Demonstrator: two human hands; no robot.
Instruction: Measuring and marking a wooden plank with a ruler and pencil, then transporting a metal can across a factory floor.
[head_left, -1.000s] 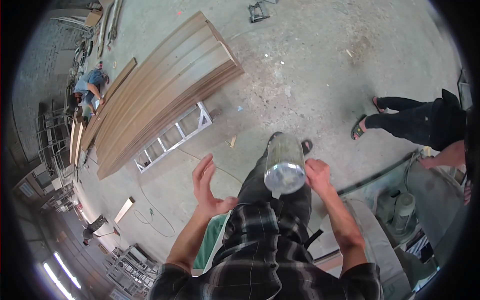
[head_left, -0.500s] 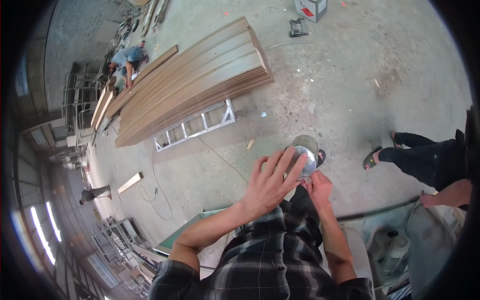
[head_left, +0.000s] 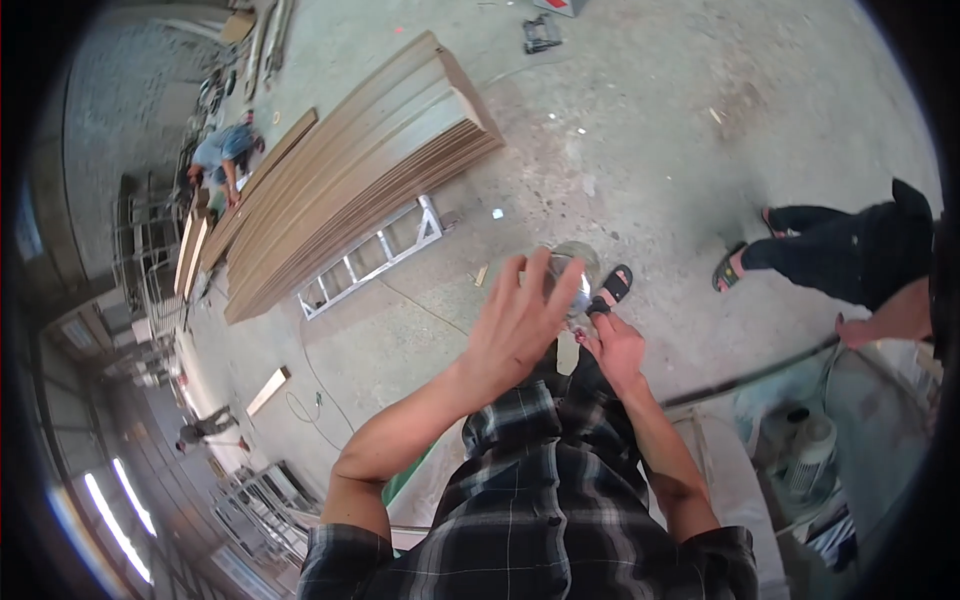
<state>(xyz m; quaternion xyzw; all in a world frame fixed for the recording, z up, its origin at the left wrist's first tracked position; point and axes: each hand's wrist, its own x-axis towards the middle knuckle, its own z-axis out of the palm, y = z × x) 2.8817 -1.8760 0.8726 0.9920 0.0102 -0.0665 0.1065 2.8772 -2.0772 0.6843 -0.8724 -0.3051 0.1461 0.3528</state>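
Out in front of my body I hold a round, jar-like container (head_left: 577, 251), greenish and see-through, with a shiny silvery face. My left hand (head_left: 510, 325) reaches over it from the left, its fingers bent across the near side and covering much of it. Just below and to the right, my right hand (head_left: 615, 350) is closed beside the container's lower edge. A small reddish bit (head_left: 581, 337) shows at its fingertips; what these fingers grip is too small to name.
A long stack of brown boards (head_left: 370, 160) lies on a silvery metal frame (head_left: 380, 262) at left. One person (head_left: 222, 155) crouches beyond it; another (head_left: 840, 250) stands at right. A grey motor (head_left: 810, 445) sits at lower right. Cables cross the floor (head_left: 650, 120).
The whole view has shifted, so the boards appear farther left. Both hands and the container appear slightly higher and farther left. More of my sandalled foot now shows beside the container.
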